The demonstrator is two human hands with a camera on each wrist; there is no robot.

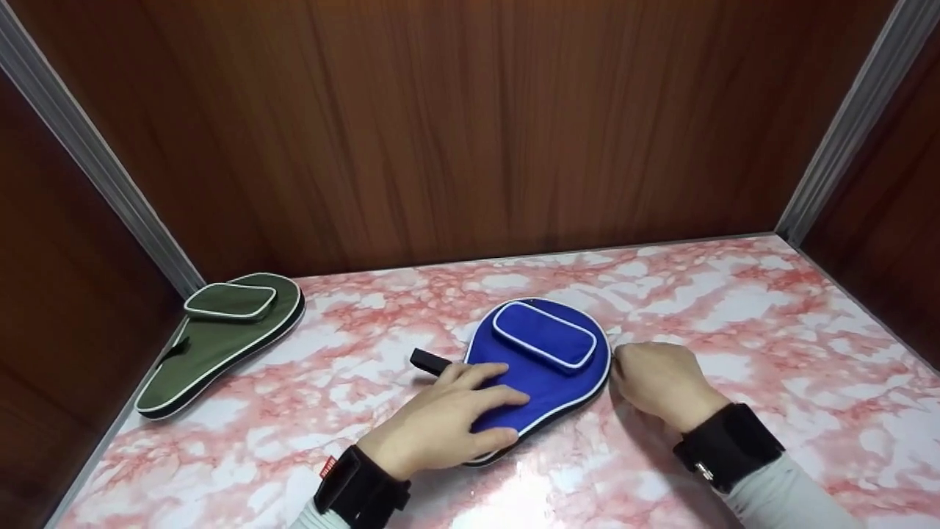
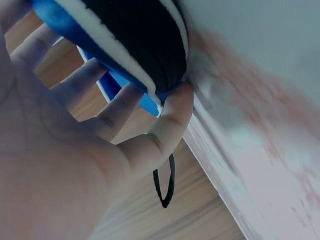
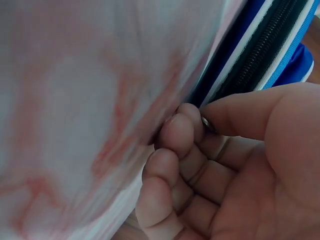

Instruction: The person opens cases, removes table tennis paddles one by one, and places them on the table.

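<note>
A blue table tennis paddle case [image 1: 543,389] with white piping and a raised pocket lies on the table. My left hand [image 1: 448,422] holds its narrow end, fingers spread over the top and thumb by the near edge. One finger [image 2: 172,117] bends down against the case's side in the left wrist view. At the rounded right edge, my right hand [image 1: 661,378] pinches a small metal zipper pull [image 3: 207,124] between thumb and curled fingers. A black zipper [image 3: 265,42] runs along the case's side there. Most of the pull is hidden by the fingertips.
A green paddle case [image 1: 242,334] of the same shape lies at the table's left edge. From the blue case, a black wrist strap [image 1: 429,361] sticks out to the left. Wood-grain panels [image 1: 477,132] wall in the pink-and-white marbled table [image 1: 367,330] at back and sides.
</note>
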